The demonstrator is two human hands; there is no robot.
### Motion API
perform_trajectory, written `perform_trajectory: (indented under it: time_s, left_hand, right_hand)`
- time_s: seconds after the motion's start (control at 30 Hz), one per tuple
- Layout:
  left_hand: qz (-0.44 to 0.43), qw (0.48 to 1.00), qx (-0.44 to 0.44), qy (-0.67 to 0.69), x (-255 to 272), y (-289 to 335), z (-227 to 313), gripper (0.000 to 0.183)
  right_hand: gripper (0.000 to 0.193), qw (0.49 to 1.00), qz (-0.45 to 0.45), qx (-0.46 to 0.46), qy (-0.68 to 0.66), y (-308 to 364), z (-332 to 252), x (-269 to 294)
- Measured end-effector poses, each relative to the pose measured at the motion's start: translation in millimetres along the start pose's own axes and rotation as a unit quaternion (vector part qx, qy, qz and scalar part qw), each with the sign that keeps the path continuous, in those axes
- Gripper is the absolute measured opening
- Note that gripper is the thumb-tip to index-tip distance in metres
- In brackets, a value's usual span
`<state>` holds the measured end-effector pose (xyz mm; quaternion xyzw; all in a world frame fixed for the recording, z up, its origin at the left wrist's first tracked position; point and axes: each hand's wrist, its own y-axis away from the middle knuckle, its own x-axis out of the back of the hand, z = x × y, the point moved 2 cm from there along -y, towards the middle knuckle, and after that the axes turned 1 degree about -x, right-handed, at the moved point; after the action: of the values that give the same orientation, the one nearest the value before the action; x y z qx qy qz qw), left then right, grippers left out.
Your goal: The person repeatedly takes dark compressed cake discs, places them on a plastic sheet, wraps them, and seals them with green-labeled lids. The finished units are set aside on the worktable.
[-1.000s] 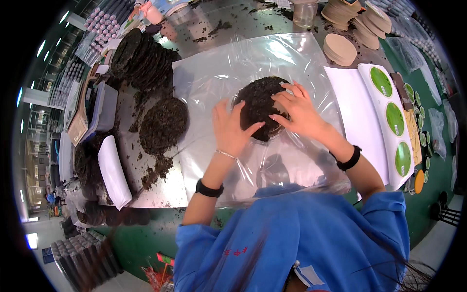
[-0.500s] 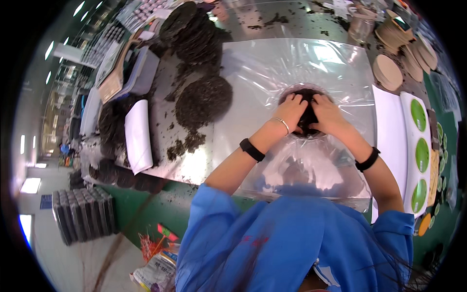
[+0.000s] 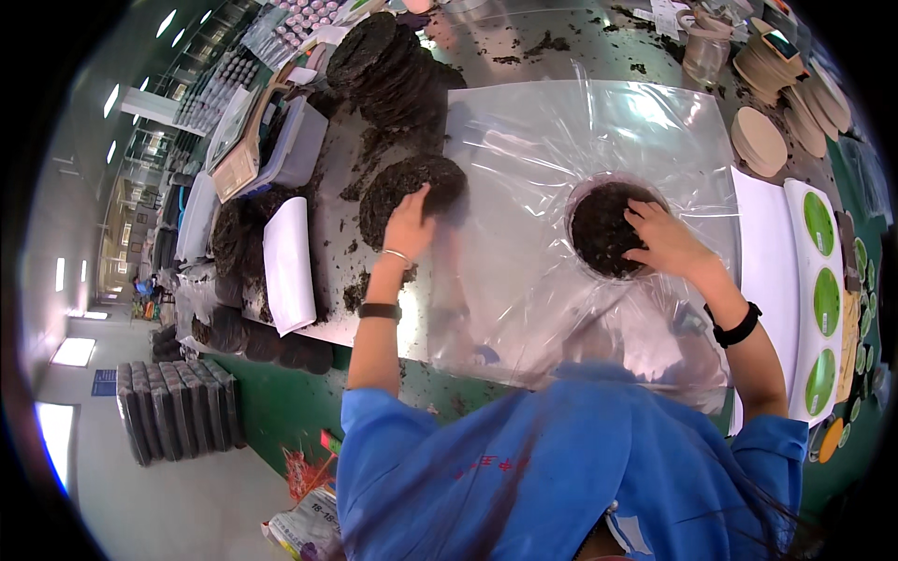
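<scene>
On the left of the table lies a stack of dark, crumbly compressed discs [image 3: 383,210]. My left hand [image 3: 409,229] rests on its near edge, fingers stretched out and thumb apart. To the right, a round opening lined with clear film [image 3: 572,234] holds a dark disc of the same crumbly material [image 3: 599,229]. My right hand [image 3: 669,241] lies over the right side of that opening, fingers spread, fingertips touching the dark material. A large clear plastic sheet [image 3: 514,140] spreads around the opening, creased toward it.
A tall stack of dark discs [image 3: 383,70] stands behind. White paper [image 3: 288,266] and a plastic bin [image 3: 297,145] lie left. Right are a sheet with green round labels [image 3: 826,301], pale round discs [image 3: 759,140] and a clear jar [image 3: 704,56]. Dark crumbs litter the metal tabletop.
My left hand has left the round opening and moved left to the dark disc stack. My right hand has shifted to the opening's right side, uncovering the dark disc. The view has shifted slightly.
</scene>
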<state>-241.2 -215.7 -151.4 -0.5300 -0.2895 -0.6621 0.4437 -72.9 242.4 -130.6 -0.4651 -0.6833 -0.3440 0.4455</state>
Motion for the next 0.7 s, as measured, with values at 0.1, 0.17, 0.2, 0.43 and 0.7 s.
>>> perform_trajectory:
  time_s: [0.1,0.17,0.2,0.43,0.7]
  left_hand:
    - [0.026,0.991,0.011,0.135,28.5,-13.7,-10.9,0.038]
    - [0.196,0.979,-0.032,0.034,59.4,-18.7,7.3,0.029]
    - [0.269,0.958,-0.011,0.096,75.7,-21.4,36.9,0.027]
    - [0.024,0.673,0.050,0.738,57.5,-17.0,247.2,0.043]
    - [0.088,0.799,0.020,0.594,-9.4,-8.1,276.2,0.058]
  right_hand:
    - [0.067,0.996,0.008,0.004,-0.094,5.0,4.2,21.8]
    - [0.060,0.978,0.062,-0.036,-0.194,4.3,-11.4,52.2]
    - [0.062,0.967,0.132,-0.035,-0.216,2.6,-9.6,59.0]
    - [0.115,0.879,0.405,-0.044,-0.247,-8.4,-34.6,91.9]
    - [0.081,0.947,0.228,-0.211,-0.081,-8.6,-6.4,44.7]
